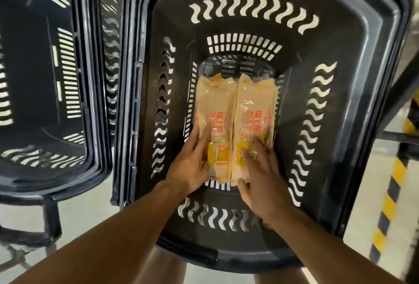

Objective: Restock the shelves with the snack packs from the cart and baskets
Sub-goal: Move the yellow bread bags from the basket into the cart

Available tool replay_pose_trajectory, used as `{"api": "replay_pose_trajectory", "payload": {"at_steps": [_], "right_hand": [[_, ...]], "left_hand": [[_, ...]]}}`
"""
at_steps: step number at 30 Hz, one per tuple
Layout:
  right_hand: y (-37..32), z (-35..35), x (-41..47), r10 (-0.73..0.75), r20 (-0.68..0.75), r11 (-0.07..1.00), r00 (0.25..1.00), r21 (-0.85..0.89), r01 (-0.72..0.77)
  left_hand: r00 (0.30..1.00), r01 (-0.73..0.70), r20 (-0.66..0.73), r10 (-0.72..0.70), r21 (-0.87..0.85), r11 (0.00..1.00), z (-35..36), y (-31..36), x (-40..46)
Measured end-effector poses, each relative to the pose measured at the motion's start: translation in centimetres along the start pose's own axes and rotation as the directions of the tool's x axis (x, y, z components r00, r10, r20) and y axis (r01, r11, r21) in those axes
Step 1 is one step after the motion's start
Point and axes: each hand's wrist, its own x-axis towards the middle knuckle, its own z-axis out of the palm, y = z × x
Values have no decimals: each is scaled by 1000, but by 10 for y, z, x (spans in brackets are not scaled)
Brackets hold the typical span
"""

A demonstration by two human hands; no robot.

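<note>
Landmark = big black slotted plastic basket (371, 61), centre of view, person leaning over it w/ both bare forearms reaching down inside.

Nearest, at basket's near end: left hand (192, 159) flat, fingers spread, lying on near half of the left tan plastic-wrapped snack pack w/ red lettering and yellow print (215, 111). Not closed round it, palm-down contact only. Right hand (260, 175) likewise spread wide, fingertips (243, 150) on near end of the right tan snack pack, same print (255, 111); thumb at pack's near edge. No real grasp yet on either, as far as visible.

Mid-basket: the 2 packs lie side by side on the floor, touching along their long edges, lengthwise toward far wall. Clear crinkly wrap beyond them at far end, can't tell what it is.

Left of basket: second black slotted plastic basket (68, 177), no packs seen in it, though part is cut off.

Right of basket: yellow-black striped post (390, 200).

Progress, my read: this basket nearly emptied, 2 packs left to lift and shelve. Shelves not in view, so stocked amount unknown.
</note>
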Motion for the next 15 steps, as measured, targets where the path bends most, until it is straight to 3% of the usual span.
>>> {"api": "replay_pose_trajectory", "payload": {"at_steps": [2,6,11,15], "right_hand": [[5,-1,-1,-38,36,995,999,-87,41],[6,-15,-4,-40,75,991,996,-125,50],[-23,-71,-48,20,44,1000,999,-2,-20],[-57,-141,-107,-31,-22,999,999,20,32]], "left_hand": [[999,36,25,-40,158,987,-3,1,3],[991,88,75,-112,265,960,-18,18,-6],[998,-14,70,-13,369,929,-61,53,-60],[995,-78,-18,93,400,913,-118,94,-130]]}}
